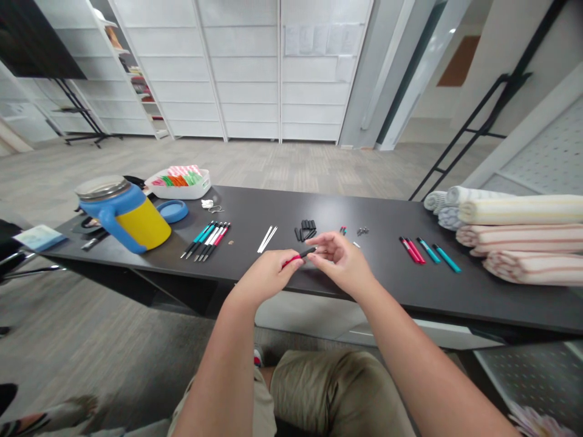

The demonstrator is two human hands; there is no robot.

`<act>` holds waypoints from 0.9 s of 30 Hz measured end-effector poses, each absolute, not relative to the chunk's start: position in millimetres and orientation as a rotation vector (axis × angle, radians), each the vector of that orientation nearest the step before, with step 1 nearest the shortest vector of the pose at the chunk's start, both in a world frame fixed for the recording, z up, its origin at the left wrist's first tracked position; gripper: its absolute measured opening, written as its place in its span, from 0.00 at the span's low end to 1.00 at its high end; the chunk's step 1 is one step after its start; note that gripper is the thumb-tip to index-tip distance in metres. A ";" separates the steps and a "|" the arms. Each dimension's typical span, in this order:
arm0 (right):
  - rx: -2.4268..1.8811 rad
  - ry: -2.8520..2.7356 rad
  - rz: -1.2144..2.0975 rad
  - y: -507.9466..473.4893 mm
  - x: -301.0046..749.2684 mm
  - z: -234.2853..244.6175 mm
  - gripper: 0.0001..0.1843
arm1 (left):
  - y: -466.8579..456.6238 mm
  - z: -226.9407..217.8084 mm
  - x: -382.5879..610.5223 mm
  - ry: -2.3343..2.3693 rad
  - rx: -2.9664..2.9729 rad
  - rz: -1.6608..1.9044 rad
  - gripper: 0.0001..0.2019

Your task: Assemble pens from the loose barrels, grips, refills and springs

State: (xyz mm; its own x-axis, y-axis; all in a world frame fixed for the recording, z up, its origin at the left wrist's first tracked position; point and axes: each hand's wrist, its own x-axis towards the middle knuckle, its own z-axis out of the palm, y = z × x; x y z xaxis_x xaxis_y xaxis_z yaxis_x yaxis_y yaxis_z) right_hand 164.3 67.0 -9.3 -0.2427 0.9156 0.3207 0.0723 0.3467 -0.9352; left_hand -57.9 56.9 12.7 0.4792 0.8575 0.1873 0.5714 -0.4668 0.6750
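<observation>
Bare counter (255, 221) lies open ahead of my hands in mid-frame. At left, a row of pens (207, 238) and a big jug (125, 213) block me; at right, more pens (428, 250), then stacked towels (523, 237).

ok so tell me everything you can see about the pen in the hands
The pen is slim, with a red barrel and a black grip section at its right end, plastic by the look of it. It lies nearly level, tilted slightly up to the right, held above the near edge of the dark table. The left hand pinches the red part; the right hand has its fingertips at the black end. Its tip is hidden.
</observation>
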 end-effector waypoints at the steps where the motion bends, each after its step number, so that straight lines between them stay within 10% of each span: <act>1: -0.956 -1.548 0.958 66.0 171.0 -7.5 0.19 | 56.7 13.8 -57.2 1.184 2.164 0.734 0.19; 9: -1.786 -1.613 -0.039 90.7 274.6 -5.3 0.16 | 57.1 13.5 -47.8 1.224 1.769 1.065 0.15; 27: -1.982 -1.610 0.030 119.0 288.8 -15.8 0.10 | 65.4 8.9 -40.7 1.284 1.710 1.114 0.18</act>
State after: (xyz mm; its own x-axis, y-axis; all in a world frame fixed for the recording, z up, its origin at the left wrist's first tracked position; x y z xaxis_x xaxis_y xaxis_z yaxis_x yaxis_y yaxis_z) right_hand 288.8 119.0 -15.8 0.2715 0.9028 0.3334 0.8900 -0.1037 -0.4441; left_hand -40.7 65.4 8.9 0.1328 0.9672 0.2164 0.3505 -0.2500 0.9026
